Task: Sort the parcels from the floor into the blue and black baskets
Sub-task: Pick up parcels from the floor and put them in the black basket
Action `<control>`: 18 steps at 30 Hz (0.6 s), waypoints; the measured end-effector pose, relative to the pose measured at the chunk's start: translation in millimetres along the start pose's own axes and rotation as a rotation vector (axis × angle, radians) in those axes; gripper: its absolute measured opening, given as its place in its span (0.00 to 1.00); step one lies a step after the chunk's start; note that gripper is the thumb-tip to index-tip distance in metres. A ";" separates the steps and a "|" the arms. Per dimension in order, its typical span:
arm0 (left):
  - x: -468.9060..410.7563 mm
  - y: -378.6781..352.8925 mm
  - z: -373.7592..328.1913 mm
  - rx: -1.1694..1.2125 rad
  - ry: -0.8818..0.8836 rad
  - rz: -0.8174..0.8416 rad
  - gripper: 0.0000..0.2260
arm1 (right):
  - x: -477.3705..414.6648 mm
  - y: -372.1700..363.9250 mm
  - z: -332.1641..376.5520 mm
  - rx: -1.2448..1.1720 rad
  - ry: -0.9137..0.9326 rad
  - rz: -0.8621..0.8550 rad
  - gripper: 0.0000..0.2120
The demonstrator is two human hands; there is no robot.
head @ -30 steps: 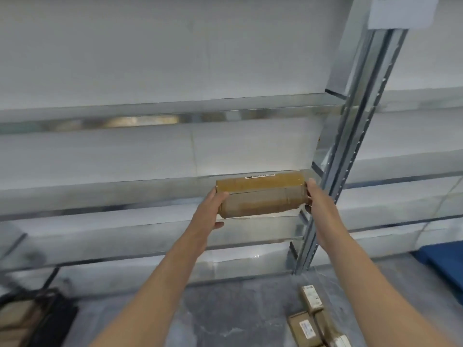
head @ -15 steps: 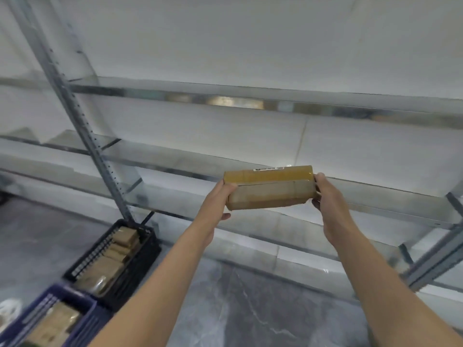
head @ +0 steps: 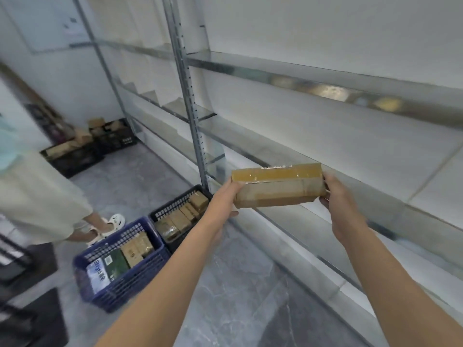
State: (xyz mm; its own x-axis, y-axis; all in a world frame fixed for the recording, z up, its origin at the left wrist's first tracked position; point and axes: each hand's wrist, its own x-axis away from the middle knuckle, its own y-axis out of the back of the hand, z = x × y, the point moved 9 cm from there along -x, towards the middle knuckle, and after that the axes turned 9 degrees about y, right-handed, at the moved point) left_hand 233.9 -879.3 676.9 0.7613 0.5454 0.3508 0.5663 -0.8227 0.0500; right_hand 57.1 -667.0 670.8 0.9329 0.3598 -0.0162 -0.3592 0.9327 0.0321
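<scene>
A long brown taped parcel (head: pixel 276 185) is held up in front of me by both ends. My left hand (head: pixel 224 199) grips its left end and my right hand (head: pixel 337 196) grips its right end. Down on the floor to the left stands the blue basket (head: pixel 140 281), holding several parcels and a green-and-white packet. Right behind it sits the black basket (head: pixel 175 205), packed with several brown parcels. The held parcel is above and to the right of both baskets.
Metal shelving (head: pixel 193 126) runs along the wall on the right. A person in light clothes and white sandals (head: pixel 110 225) stands at the left. More black crates (head: pixel 72 159) with boxes sit at the far end. A dark object (head: pixel 32 309) lies at bottom left.
My view has swung left, bringing the blue and black baskets and the other person into sight. Both hands keep the same hold on the parcel.
</scene>
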 end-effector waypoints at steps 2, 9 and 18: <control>-4.2 6.9 2.3 0.039 0.027 -0.056 0.08 | -20.0 -14.8 -4.3 -0.004 -0.007 0.066 0.17; -10.2 49.8 19.4 0.120 0.107 -0.245 0.15 | -63.4 -81.3 -11.4 -0.013 -0.005 0.272 0.18; -36.8 123.7 35.3 0.245 0.136 -0.387 0.17 | -90.2 -175.9 -24.6 -0.023 -0.039 0.432 0.19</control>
State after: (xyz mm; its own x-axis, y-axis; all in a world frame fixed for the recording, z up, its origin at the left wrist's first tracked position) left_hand 287.0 -995.5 637.2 0.4405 0.7651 0.4697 0.8705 -0.4919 -0.0152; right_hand 35.4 -862.9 642.1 0.6972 0.7162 0.0319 -0.7167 0.6974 0.0048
